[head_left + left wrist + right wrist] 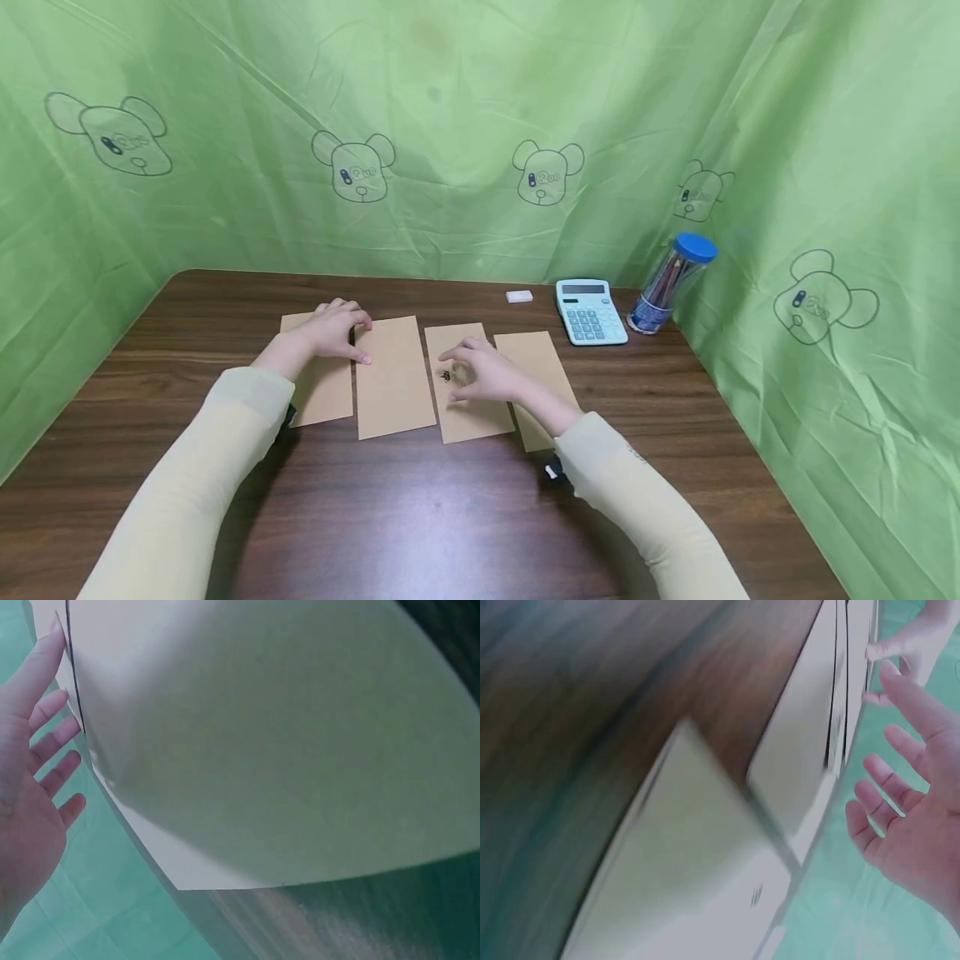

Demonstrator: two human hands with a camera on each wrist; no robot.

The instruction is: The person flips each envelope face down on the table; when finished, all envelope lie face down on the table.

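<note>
Several tan rectangular paper pieces lie side by side on the table; I cannot tell whether they are notebooks or envelopes. In the head view my left hand (330, 331) is over the leftmost piece (326, 392), its thumb and index finger reaching the left edge of the second piece (395, 383). My right hand (486, 372) is above the third piece (472, 423), which bears a small dark printed mark (446, 375). To its right lies the rightmost piece (534, 354), partly covered by that arm. Both wrist views show spread, loosely bent fingers holding nothing.
Behind the papers, a white eraser-like block (519, 297) sits near the back edge. A light-blue calculator (590, 312) lies at the back right, beside a clear tube of pencils (663, 287) with a blue lid. Green curtain (450, 233) encloses the brown wooden table (420, 517).
</note>
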